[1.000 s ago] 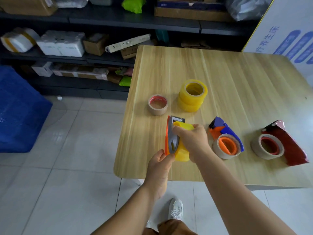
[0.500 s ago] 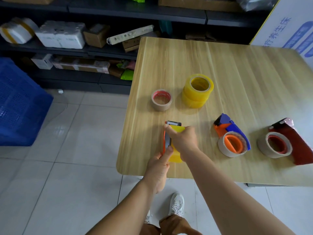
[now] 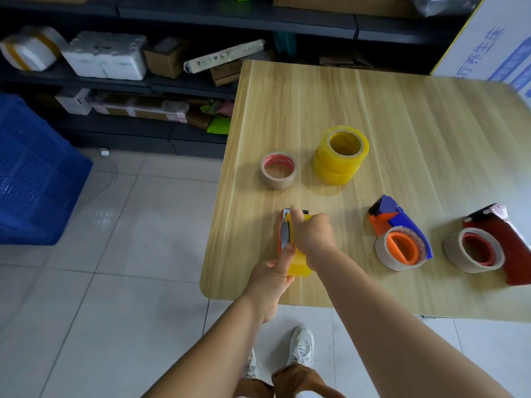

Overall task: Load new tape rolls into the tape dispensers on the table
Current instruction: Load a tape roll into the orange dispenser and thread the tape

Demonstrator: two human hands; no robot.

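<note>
- 2 bare forearms, no sleeves, watch or rings in sight.
- Left hand (image 3: 271, 278) and right hand (image 3: 311, 236) ungloved.
- Brown trousers (image 3: 293, 382) at the knees.
- White lace-up sneakers (image 3: 300, 346) with pale mesh uppers.

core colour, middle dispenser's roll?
Orange core, clearest in the head view.

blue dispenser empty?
No, the blue dispenser lies on the table with a tan roll around its orange hub.
</note>
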